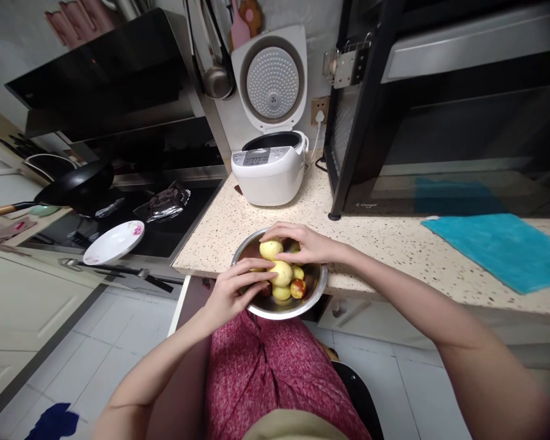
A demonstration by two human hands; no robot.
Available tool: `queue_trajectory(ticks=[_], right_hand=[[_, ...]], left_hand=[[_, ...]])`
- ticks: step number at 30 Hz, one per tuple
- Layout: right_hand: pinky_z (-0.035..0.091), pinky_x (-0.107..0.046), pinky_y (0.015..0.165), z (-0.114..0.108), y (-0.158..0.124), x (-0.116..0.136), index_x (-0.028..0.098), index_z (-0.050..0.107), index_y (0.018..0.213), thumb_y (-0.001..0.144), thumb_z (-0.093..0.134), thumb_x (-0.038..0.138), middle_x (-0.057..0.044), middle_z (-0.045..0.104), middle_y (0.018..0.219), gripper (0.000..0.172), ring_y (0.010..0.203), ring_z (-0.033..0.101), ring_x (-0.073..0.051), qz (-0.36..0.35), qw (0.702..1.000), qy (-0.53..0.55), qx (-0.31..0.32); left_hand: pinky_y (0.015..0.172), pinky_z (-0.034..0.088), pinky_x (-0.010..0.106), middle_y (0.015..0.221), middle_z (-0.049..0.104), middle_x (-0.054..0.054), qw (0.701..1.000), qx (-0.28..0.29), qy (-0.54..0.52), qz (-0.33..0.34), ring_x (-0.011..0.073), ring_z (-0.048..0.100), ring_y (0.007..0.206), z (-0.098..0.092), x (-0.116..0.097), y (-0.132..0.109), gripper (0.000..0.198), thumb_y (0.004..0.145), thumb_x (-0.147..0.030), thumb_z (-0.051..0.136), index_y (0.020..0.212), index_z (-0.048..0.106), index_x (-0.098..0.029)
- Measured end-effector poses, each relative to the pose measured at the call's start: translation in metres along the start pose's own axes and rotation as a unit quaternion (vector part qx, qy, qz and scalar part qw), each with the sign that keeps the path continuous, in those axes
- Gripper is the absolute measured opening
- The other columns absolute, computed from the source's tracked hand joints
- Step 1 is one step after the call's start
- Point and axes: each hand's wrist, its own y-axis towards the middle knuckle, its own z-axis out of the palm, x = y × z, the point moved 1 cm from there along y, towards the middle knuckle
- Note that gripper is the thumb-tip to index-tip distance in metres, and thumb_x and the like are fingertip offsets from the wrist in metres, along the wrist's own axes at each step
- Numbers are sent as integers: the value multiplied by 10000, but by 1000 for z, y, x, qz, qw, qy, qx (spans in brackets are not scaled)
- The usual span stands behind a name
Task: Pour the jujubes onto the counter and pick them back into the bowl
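A round metal bowl (319, 287) of fruit sits at the counter's front edge, partly over my lap. Inside it are several yellow round fruits (281, 293) and a red-and-yellow fruit (297, 288). The fingers of my left hand (233, 288) are closed on a yellow fruit (282, 274) at the top of the pile. Just behind it, my right hand (305, 243) reaches over the bowl from the right, thumb and fingers around another yellow fruit (271, 249). My hands hide part of the fruit below; the exact kind is unclear.
Behind the bowl stands a white rice cooker (270, 177) with its lid raised. A teal cloth (502, 250) lies at right, before a black oven-like appliance (440, 140). Leftward, a white plate (114, 243) rests by the gas stove (165, 205), near a black wok (76, 183).
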Motion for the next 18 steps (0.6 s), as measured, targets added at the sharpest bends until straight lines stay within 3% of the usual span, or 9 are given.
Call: queue_trajectory(ticks=[4,8,12,18], right_hand=[[457,-431,1091,0,0,2,228,583,1362,981,610,267,-99,623,1320,383,1248,578,-215,6,1000,9,24],[427,-439,1122,0,0,4,227,572,1393,1012,560,253,-104,611,1374,382,1292,562,-213,11,999,14,41],[431,-441,1117,0,0,3,235,593,1376,1021,530,227,-98,628,1371,361,1283,576,-211,16,999,12,30],[497,-409,1026,0,-1,-5,222,686,1231,1030,503,236,-79,718,1210,272,1143,654,-197,24,997,-5,-69]], left_hand=[[1075,528,503,1355,652,103,998,39,26,35,256,592,1291,2,-2,0,378,993,-117,545,1334,639,-250],[1085,519,517,1392,633,109,996,44,47,63,270,554,1335,3,0,-3,427,994,-107,512,1397,583,-229],[1067,534,490,1320,675,101,996,5,44,73,259,596,1284,2,4,-5,424,975,-75,517,1364,609,-219],[1047,537,467,1268,675,106,992,-96,56,62,243,627,1223,0,21,-11,370,1003,-109,470,1313,637,-221]])
